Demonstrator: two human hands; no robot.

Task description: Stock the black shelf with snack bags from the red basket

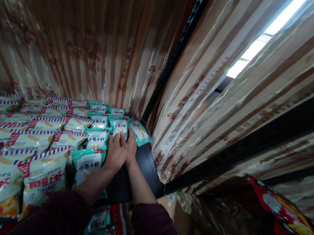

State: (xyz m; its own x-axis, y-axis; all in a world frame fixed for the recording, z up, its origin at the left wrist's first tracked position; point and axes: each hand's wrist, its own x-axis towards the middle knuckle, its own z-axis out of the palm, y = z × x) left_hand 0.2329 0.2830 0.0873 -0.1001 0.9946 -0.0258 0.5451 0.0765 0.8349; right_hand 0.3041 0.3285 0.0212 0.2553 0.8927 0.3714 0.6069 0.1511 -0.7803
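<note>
A small teal-and-white snack bag [120, 123] stands near the back right corner of the black shelf [146, 166]. My left hand [117, 150] has its fingers bent over the lower front of this bag. Close against it, my right hand [131, 147] grips the bag's right side; the undersides of both hands are hidden. Another teal bag [140, 132] leans tilted at the right, just beyond my right fingers. To the left, a column of matching bags [89, 165] runs from front to back, beside my left wrist.
Rows of larger white snack bags [42, 177] with red print fill the shelf's left side. Black metal posts [181, 40] and a rail [210, 171] frame the corner, backed by pleated brown sheeting [111, 42]. More teal bags [101, 222] lie in a box below; red packets [285, 215] hang at right.
</note>
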